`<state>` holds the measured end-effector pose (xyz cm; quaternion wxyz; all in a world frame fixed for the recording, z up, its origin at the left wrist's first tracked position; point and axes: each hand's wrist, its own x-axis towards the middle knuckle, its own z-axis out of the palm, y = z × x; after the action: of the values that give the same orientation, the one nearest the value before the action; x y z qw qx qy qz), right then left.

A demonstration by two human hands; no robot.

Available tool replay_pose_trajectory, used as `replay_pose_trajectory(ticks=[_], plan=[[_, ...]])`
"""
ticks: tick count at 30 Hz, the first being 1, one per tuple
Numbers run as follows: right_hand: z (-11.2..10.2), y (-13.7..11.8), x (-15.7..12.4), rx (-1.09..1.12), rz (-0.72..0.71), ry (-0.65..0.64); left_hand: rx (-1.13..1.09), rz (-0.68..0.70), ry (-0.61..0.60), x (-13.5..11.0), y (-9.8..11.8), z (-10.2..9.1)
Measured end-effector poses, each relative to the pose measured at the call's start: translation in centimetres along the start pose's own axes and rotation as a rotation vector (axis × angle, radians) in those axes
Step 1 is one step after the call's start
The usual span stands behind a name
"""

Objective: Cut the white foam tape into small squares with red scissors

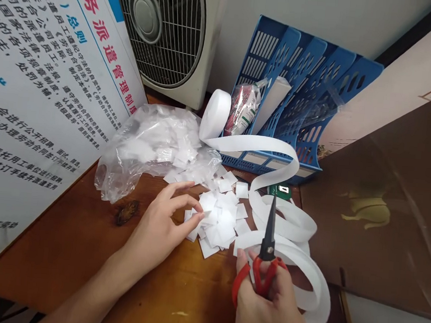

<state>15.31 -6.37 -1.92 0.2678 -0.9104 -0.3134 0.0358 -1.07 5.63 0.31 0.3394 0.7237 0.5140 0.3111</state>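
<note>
My right hand (268,307) grips red-handled scissors (269,236), their dark blades together and pointing up and away. The end of a white ribbon strip (244,241) lies at my right fingertips; whether they hold it I cannot tell. The strip loops over the table and runs back to a white roll (215,114). At the left edge of a pile of small white cut squares (220,217), my left hand (169,215) has its thumb and a finger pinched together, the forefinger held away. What is in that pinch is hard to make out.
Behind the pile lies a clear plastic bag (157,136) of white pieces. A blue file rack (301,88) and a box fan (167,26) stand at the back. A printed board (49,81) leans at left, a brown panel (378,196) at right. A green object (279,191) sits beneath the strip.
</note>
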Motion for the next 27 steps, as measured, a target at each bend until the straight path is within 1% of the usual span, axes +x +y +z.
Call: replay_pose_trajectory(ticks=[3, 5, 6, 7, 9, 12, 16, 18, 20, 22, 24, 25, 27], plan=[[0.2, 0.6, 1.0, 0.076, 0.038, -0.020, -0.026, 0.044, 0.087, 0.0, -0.4, 0.3], [0.3, 0.6, 1.3, 0.128, 0.073, 0.011, -0.083, 0.052, 0.085, -0.3, -0.4, 0.5], [0.4, 0.4, 1.4, 0.144, 0.087, 0.040, -0.125, 0.037, 0.063, -0.5, -0.3, 0.6], [0.5, 0.3, 1.4, 0.159, 0.092, 0.072, -0.169, 0.010, 0.024, -0.8, -0.1, 0.8], [0.8, 0.0, 1.5, 0.177, 0.084, 0.116, -0.264, -0.062, -0.095, -1.3, 0.5, 1.1], [1.2, -0.1, 1.8, 0.185, 0.068, 0.129, -0.400, -0.188, -0.275, -2.0, 1.5, 1.7], [1.1, -0.3, 2.3, 0.241, 0.064, 0.081, -0.584, -0.390, -0.375, -2.5, 1.8, 2.2], [0.5, -0.6, 2.2, 0.338, 0.102, 0.085, -0.672, -0.460, -0.409, -2.8, 1.8, 2.3], [-0.2, -0.8, 1.8, 0.501, 0.138, 0.107, -0.776, -0.503, -0.439, -3.1, 1.7, 2.3], [-0.9, -0.5, 1.0, 0.701, 0.148, 0.068, -0.901, -0.539, -0.484, -3.4, 1.7, 2.5], [-1.1, 0.3, 0.1, 0.863, 0.155, -0.038, -0.999, -0.562, -0.537, -3.9, 1.8, 2.8], [-1.1, 0.9, -0.3, 0.911, 0.158, -0.094, -1.028, -0.557, -0.541, -4.2, 1.9, 3.0], [-0.6, 1.9, -1.3, 0.946, 0.157, -0.157, -1.050, -0.518, -0.493, -4.7, 1.9, 3.3]])
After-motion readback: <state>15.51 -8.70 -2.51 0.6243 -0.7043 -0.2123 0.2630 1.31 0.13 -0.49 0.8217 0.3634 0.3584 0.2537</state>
